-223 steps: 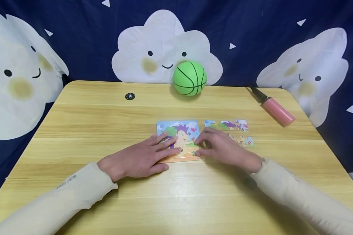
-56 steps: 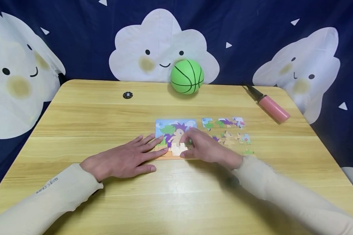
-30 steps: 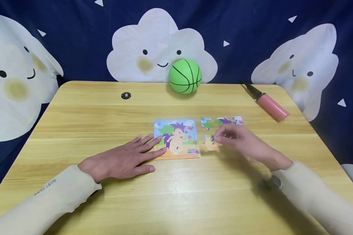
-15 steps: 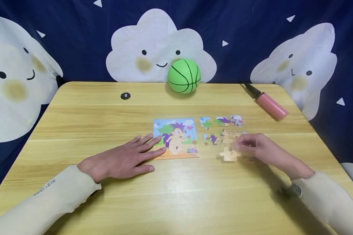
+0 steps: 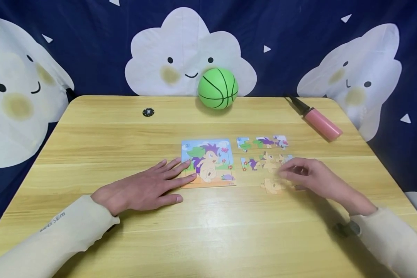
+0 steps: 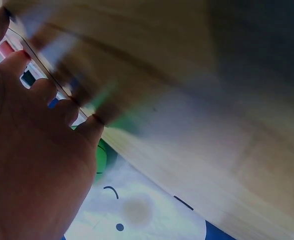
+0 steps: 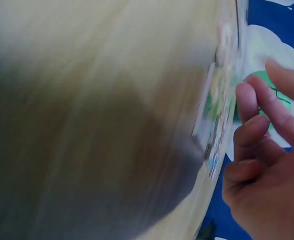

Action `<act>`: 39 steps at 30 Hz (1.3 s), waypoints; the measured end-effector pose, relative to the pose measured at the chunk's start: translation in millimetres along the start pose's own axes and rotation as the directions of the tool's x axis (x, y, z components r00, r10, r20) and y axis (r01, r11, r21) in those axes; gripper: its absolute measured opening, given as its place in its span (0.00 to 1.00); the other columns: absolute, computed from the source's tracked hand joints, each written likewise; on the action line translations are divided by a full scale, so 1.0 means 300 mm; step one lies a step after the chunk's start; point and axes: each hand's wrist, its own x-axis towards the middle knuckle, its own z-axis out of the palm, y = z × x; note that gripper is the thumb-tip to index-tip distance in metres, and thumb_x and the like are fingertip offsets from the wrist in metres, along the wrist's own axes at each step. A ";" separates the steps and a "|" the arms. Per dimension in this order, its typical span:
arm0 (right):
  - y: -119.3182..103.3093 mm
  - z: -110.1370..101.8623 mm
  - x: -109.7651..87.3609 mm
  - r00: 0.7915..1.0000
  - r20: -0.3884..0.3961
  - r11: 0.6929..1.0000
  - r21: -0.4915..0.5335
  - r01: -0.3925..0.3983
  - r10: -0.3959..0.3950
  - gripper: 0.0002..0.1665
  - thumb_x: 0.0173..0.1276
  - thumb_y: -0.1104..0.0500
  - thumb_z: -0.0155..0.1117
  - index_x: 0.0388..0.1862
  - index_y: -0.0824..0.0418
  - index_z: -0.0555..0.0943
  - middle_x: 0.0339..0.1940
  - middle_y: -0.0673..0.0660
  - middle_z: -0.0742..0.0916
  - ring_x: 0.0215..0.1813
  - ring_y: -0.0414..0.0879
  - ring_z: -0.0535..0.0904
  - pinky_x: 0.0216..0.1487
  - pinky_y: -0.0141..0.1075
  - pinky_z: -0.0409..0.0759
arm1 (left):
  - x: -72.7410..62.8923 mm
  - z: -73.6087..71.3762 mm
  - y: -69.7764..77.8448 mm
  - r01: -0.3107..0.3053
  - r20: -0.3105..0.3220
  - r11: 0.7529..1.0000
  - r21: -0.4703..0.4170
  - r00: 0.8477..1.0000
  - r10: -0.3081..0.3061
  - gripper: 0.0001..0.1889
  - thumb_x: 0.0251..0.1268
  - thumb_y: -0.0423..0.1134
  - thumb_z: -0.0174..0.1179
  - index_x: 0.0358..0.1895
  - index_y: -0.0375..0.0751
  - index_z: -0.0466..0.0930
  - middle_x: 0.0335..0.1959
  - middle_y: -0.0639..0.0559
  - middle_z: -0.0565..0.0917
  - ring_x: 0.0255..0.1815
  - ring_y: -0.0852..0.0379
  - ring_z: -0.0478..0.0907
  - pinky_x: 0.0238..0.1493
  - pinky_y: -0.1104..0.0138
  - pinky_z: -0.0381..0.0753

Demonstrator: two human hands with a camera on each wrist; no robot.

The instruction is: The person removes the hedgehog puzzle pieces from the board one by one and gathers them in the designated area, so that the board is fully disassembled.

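My left hand (image 5: 139, 189) lies flat, its fingertips resting on the left edge of a puzzle board (image 5: 212, 179) that pictures a purple-haired hedgehog. To the right of that board, a puzzle piece (image 5: 272, 187) in cream and orange lies on the table. Just above it hovers my right hand (image 5: 316, 179), fingers loosely bent. The right wrist view shows nothing between the fingers of the right hand (image 7: 266, 165). More puzzle pieces (image 5: 264, 142) lie in rows behind, and a few are partly hidden under the right hand.
A green ball (image 5: 218, 88) sits at the back edge of the wooden table (image 5: 208, 231). A black round chip (image 5: 148, 112) lies at the back left. At the back right is a pink hand pump (image 5: 321, 122) with a black nozzle. A cloud-printed curtain (image 5: 281, 23) hangs behind.
My right hand has moved right from the board, carrying a puzzle piece, and has let it go in front of the other pieces. The left hand has stayed on the board's edge.
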 end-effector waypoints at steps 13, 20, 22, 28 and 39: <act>-0.006 0.035 -0.008 0.992 0.023 0.964 -0.237 0.124 -0.122 0.21 0.65 0.48 0.85 0.53 0.50 0.88 0.39 0.46 0.82 0.40 0.41 0.75 0.39 0.31 0.78 | -0.003 0.002 -0.003 0.005 -0.002 1.000 0.000 1.000 -0.005 0.33 0.90 0.61 0.45 0.90 0.64 0.53 0.93 0.51 0.44 0.93 0.39 0.41 0.89 0.35 0.46; 0.006 0.032 -0.006 0.988 0.028 0.959 -0.240 0.151 -0.149 0.19 0.65 0.51 0.85 0.52 0.49 0.88 0.37 0.45 0.81 0.40 0.40 0.75 0.39 0.31 0.78 | -0.001 0.003 -0.004 0.003 -0.008 1.000 0.009 1.000 -0.003 0.33 0.90 0.61 0.46 0.90 0.64 0.53 0.94 0.51 0.43 0.93 0.39 0.41 0.90 0.36 0.46; 0.008 0.032 -0.008 0.988 0.028 0.959 -0.238 0.151 -0.149 0.20 0.65 0.51 0.85 0.53 0.48 0.88 0.37 0.45 0.80 0.40 0.40 0.75 0.38 0.31 0.77 | 0.000 0.003 -0.005 -0.001 -0.010 1.000 0.009 1.000 0.001 0.33 0.90 0.61 0.46 0.90 0.63 0.54 0.94 0.51 0.43 0.93 0.38 0.42 0.90 0.36 0.46; 0.010 0.031 -0.014 0.990 0.027 0.963 -0.231 0.139 -0.136 0.20 0.65 0.51 0.86 0.53 0.48 0.88 0.37 0.46 0.79 0.40 0.40 0.75 0.39 0.30 0.76 | 0.001 0.000 -0.004 -0.005 -0.010 1.000 0.002 1.000 0.005 0.33 0.90 0.61 0.45 0.90 0.63 0.54 0.93 0.50 0.45 0.93 0.38 0.43 0.89 0.35 0.47; 0.013 0.034 -0.016 0.991 0.023 0.966 -0.225 0.131 -0.130 0.21 0.65 0.50 0.86 0.54 0.47 0.87 0.37 0.46 0.80 0.40 0.40 0.75 0.38 0.30 0.75 | 0.000 -0.001 -0.003 -0.006 -0.010 1.000 0.002 1.000 0.006 0.33 0.90 0.60 0.46 0.90 0.62 0.55 0.93 0.49 0.45 0.93 0.38 0.43 0.89 0.35 0.46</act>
